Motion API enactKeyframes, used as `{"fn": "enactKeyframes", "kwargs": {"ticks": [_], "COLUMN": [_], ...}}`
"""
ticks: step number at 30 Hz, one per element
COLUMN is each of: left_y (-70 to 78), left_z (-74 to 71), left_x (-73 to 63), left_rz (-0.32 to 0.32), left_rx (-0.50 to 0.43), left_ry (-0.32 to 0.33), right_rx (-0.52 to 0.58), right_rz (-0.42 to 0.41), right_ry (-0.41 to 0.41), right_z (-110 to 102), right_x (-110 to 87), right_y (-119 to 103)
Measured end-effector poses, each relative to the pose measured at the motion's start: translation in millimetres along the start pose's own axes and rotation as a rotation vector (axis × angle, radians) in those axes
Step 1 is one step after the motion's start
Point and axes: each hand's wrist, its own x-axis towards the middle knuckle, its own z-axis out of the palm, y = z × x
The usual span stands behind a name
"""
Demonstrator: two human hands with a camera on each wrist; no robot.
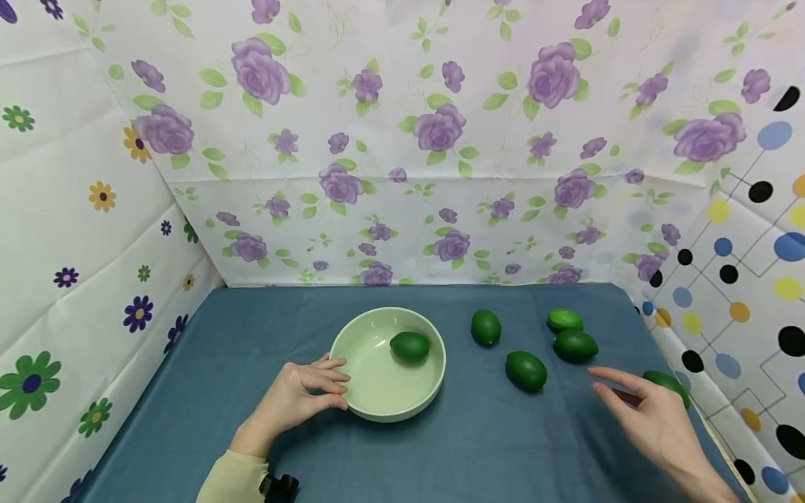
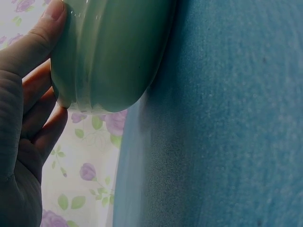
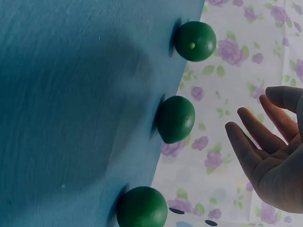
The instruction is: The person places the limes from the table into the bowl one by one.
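A pale green bowl (image 1: 388, 398) stands on the blue cloth, with one green lime (image 1: 410, 347) inside. My left hand (image 1: 295, 395) holds the bowl's left rim, fingertips over the edge and thumb lower down; the left wrist view shows the thumb (image 2: 40, 40) against the bowl wall (image 2: 118, 52). Over the cloth at the right, my right hand (image 1: 657, 416) hovers with fingers spread and nothing held. Nearest to it are a lime (image 1: 668, 385) partly hidden behind the hand and another lime (image 1: 575, 346). In the right wrist view the hand (image 3: 274, 156) is apart from three limes (image 3: 175, 119).
Between bowl and right hand lie two more limes, one farther back (image 1: 486, 327) and one nearer (image 1: 526, 371). A lighter lime (image 1: 564, 320) touches another at the back right. Flower-patterned sheets (image 1: 402, 140) wall the back and left, a dotted sheet (image 1: 748, 293) the right.
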Motion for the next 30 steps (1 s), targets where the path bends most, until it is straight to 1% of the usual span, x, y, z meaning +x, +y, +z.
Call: {"fn": "enactKeyframes", "kwargs": {"ticks": [7,12,16,20,23,28,30], "left_y": [-0.2,-3.0,-2.3,-1.4,-0.8,-1.1,-1.7], "left_z": [0.4,0.4,-0.4,-0.4,0.2,1.1,1.1], "left_x": [0.0,-0.1,-0.7,-0.8,-0.7,-1.3,-1.3], "left_rz": [-0.011,-0.029,-0.025,-0.014,-0.02,-0.02,-0.006], "left_rx": [-0.009,-0.01,-0.008,-0.004,-0.013,-0.026,-0.022], "left_ry": [-0.004,-0.017,-0.013,-0.001,0.001,0.002,0.005], "right_rx": [-0.035,-0.053,-0.056,-0.041,-0.039,-0.079,-0.099], "right_rz": [-0.008,0.006,0.016,0.005,0.011,0.024,0.019], "right_ry": [0.055,0.077,0.093,0.117,0.136,0.167,0.179], "right_z": [-7,-10,-9,-9,-8,-8,-9], "right_x": [0.5,0.2,-0.3,2.1,3.6,7.4,9.2], "right_y": [6,12,18,27,34,43,45]}}
